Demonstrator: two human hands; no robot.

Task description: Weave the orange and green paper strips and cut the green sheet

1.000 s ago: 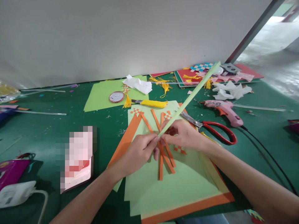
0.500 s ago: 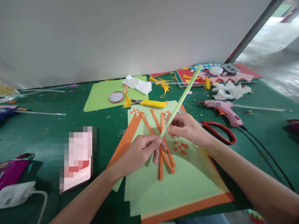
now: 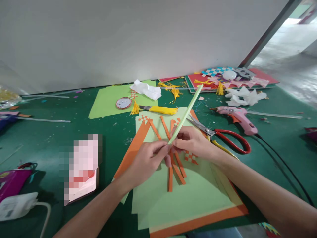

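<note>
A light green paper strip [image 3: 187,112] slants up and to the right from between my fingers. My left hand [image 3: 153,157] pinches its lower end. Close against it, my right hand [image 3: 189,141] grips the same strip near that end. Below both hands, orange strips [image 3: 180,173] lie crossed on pale green sheets [image 3: 193,198]; their middle is partly hidden by my fingers. A small orange-and-green woven check piece [image 3: 191,157] rests under my right wrist.
Red-handled scissors [image 3: 232,140] and a pink glue gun [image 3: 237,117] lie to the right. Behind the sheets are a yellow cutter [image 3: 163,110], a round tin [image 3: 123,103] and crumpled tissue [image 3: 146,89]. A phone [image 3: 84,172] is at the left.
My right hand has moved left and down to meet my left hand. The green strip's top end has come lower and to the left. More of the scissors shows.
</note>
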